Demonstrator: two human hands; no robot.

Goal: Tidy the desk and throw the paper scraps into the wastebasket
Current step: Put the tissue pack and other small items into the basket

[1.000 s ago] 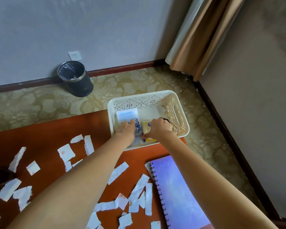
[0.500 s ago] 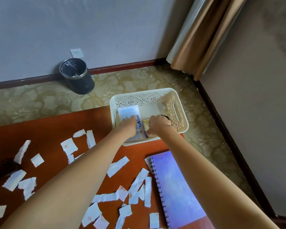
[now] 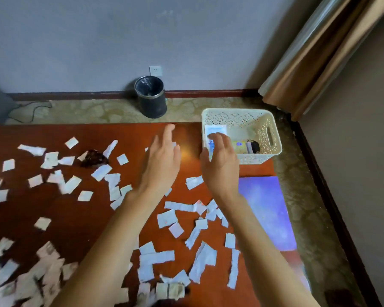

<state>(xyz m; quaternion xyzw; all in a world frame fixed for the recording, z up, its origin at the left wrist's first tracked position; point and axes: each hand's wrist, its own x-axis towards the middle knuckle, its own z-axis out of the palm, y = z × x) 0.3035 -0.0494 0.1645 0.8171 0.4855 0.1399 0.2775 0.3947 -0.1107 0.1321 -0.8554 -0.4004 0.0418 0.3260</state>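
Fingers (image 3: 169,132) straight and empty, left hand (image 3: 162,165) and right hand (image 3: 220,168) hover over paper scraps (image 3: 166,218) beside basket (image 3: 273,138).

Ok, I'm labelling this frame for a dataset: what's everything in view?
scraps: many, white, scattered over desk
desk: one, red-brown, foreground
wastebasket: one, black, floor by wall
basket: one, cream, desk's far right corner
packet: one, white-blue, in basket
small items: two, yellow and black, in basket
notebook: one, purple, desk's right edge
dark object: one, among far scraps
socket: one, white, wall above wastebasket
cable: one, black, floor at left
curtain: one, tan, upper right
left hand: one, open, above desk
right hand: one, open, by basket's near corner
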